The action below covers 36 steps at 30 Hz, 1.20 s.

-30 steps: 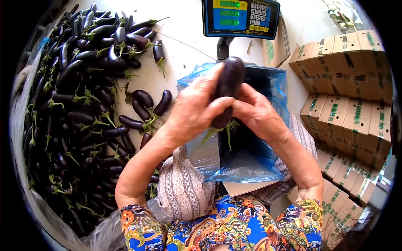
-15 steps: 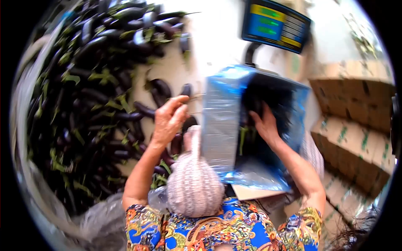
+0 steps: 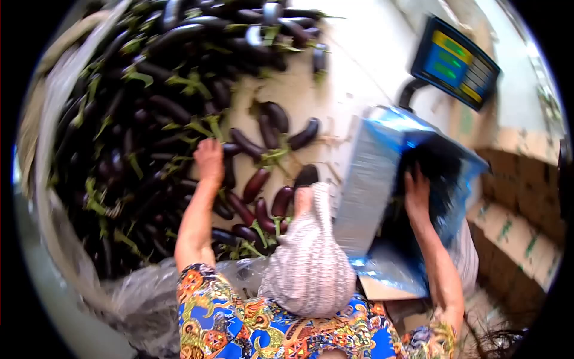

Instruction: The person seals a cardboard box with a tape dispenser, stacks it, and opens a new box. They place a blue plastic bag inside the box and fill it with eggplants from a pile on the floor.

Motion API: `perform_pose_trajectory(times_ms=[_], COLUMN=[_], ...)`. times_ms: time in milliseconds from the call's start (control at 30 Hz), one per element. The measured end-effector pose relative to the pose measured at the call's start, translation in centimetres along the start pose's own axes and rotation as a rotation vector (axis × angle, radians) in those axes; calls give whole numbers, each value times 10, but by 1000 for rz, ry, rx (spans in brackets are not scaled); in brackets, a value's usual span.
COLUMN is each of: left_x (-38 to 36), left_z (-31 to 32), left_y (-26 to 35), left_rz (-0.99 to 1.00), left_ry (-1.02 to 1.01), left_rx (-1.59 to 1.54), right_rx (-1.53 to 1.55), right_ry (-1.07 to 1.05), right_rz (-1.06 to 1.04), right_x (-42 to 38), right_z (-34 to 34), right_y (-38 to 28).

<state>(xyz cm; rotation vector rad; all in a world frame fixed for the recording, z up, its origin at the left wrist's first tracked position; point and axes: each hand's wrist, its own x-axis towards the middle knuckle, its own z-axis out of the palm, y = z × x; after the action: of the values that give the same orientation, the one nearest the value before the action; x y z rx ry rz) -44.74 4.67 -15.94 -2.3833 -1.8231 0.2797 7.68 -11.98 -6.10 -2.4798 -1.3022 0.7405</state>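
My left hand (image 3: 209, 160) is at the right side of a big heap of dark purple eggplants (image 3: 170, 107). Its fingers bend down among the vegetables; the tips are hidden and blurred, so its grip cannot be told. Just right of it lies an eggplant (image 3: 245, 143). Inside a cardboard box (image 3: 366, 179) lined with blue plastic (image 3: 457, 203), my right hand (image 3: 417, 191) reaches down with its fingers stretched out and apart. Dark contents lie under that hand, too shadowed to make out singly. The box is tilted, its opening facing me.
A scale display (image 3: 457, 61) on a black post stands behind the box. Brown cartons (image 3: 520, 233) are stacked at the right. Several loose eggplants (image 3: 256, 185) lie between heap and box, near my knee (image 3: 311, 269). Clear plastic sheeting (image 3: 149, 290) edges the heap.
My left hand has moved left, from above the loose eggplants to the heap. My right hand stays in the box, its fingers now pointing further away. The whole view has shifted and turned.
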Motion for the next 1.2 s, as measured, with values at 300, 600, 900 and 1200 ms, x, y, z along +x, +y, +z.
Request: perform_pose_trajectory(times_ms=[300,600,900,1200], left_x=[15,76,40,49], left_z=[-115,-349,-264,-292], left_y=[24,218,353,191], left_rz=[210,325,685,232], left_ry=[69,-572,-852,-631], left_rx=[-617,-1698,-1548,-1757], right_rx=[673,1167,1117,130], right_ry=[-227,-315,-406,103], right_rz=[263,394,227,-68], right_x=[2,-5,-37,9], right_z=[-51,-97,-121,-22], right_y=[-12,-41,-28,13])
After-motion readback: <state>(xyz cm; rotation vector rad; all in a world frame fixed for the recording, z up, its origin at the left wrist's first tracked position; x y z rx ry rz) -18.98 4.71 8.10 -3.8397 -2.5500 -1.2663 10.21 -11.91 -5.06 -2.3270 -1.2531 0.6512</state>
